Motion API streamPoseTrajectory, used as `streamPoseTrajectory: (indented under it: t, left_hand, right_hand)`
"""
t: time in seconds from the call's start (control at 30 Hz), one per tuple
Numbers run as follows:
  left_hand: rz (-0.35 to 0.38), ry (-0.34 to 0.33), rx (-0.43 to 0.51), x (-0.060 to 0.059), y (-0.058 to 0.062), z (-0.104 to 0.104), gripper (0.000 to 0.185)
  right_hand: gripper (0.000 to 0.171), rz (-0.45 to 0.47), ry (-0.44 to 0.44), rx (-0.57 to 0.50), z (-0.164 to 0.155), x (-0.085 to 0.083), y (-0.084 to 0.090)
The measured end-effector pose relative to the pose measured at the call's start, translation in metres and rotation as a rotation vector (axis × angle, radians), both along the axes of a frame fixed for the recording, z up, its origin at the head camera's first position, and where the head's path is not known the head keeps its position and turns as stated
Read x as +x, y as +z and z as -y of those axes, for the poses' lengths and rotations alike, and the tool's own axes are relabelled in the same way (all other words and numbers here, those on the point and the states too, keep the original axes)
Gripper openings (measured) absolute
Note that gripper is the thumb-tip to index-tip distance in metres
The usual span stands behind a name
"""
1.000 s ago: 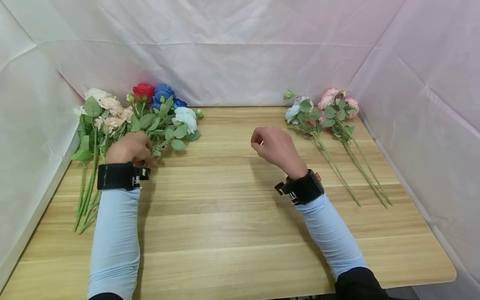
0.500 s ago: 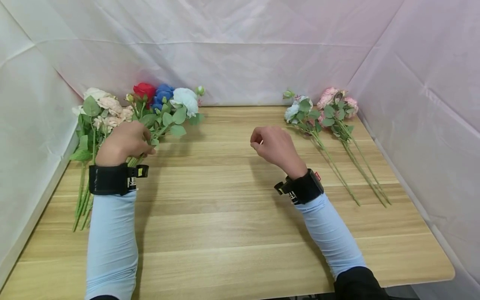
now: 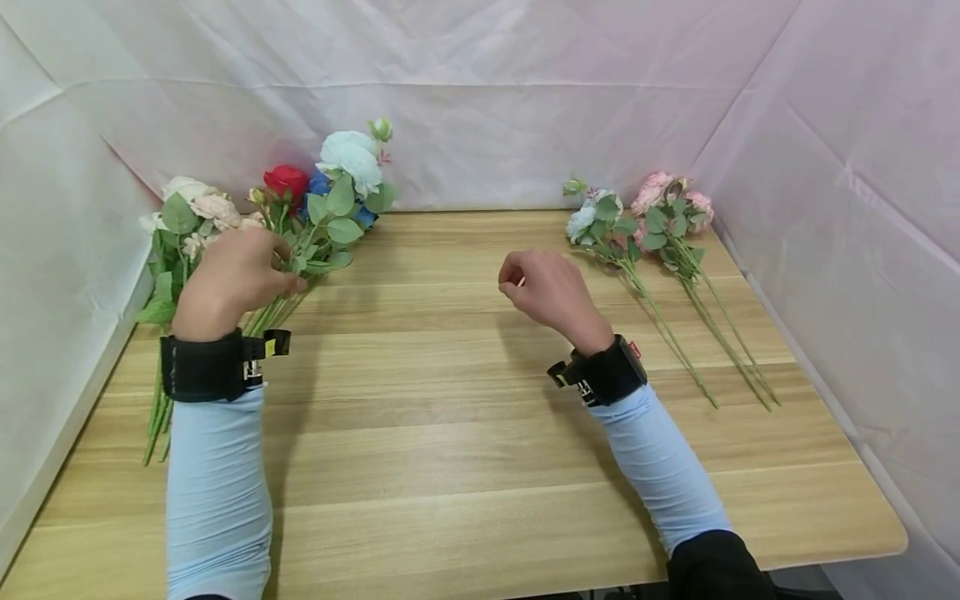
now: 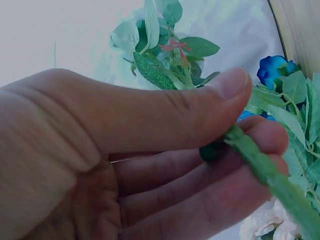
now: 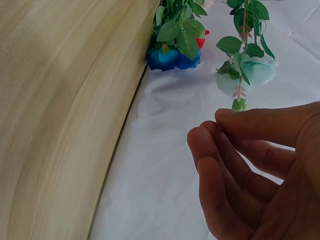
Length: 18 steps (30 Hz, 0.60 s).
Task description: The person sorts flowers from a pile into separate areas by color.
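My left hand (image 3: 232, 279) pinches the green stem (image 4: 265, 172) of a pale blue artificial flower between thumb and fingers. Its bloom (image 3: 351, 157), with a small bud beside it, is raised at the back left, in front of the white cloth. Behind and beside this hand lie a red rose (image 3: 286, 181), a blue flower (image 3: 318, 185) and cream and blush flowers (image 3: 216, 210), partly covered by the hand. Over the middle right of the table, my right hand (image 3: 555, 296) hovers with loosely bent fingers and nothing between them.
At the right, another pale blue flower (image 3: 583, 223) and pink flowers (image 3: 651, 193) lie with their stems toward the front. Several green stems (image 3: 153, 421) extend along the table's left side. White cloth walls (image 3: 480, 142) border the wooden table (image 3: 450, 433) at the back and sides.
My left hand has lifted the pale blue flower up from the left group, its bloom rising toward the back cloth. The hand has shifted slightly left and away from me. My right hand stays put.
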<state>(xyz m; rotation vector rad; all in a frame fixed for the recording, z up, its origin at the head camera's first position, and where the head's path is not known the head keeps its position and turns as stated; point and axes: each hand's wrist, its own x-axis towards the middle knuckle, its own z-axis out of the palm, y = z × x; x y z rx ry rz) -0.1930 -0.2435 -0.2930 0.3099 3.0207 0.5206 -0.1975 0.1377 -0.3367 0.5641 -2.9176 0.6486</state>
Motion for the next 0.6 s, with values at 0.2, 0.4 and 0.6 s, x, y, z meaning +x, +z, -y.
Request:
streamPoseTrajectory:
  t: [0.2,0.4,0.6]
  left_hand:
    - [-0.028,-0.031,0.034,0.000,-0.001,-0.004,0.039]
    - [-0.007,-0.062,0.084,0.000,0.001,-0.016,0.034]
    - [0.000,-0.077,0.114,0.004,0.005,-0.031,0.026]
  right_hand:
    - [0.007,-0.012,0.014,-0.010,0.000,-0.002,-0.001]
    - [0.007,0.005,0.041,-0.035,0.003,-0.002,0.000]
    - [0.006,0.007,0.048,-0.040,0.004,-0.002,-0.001]
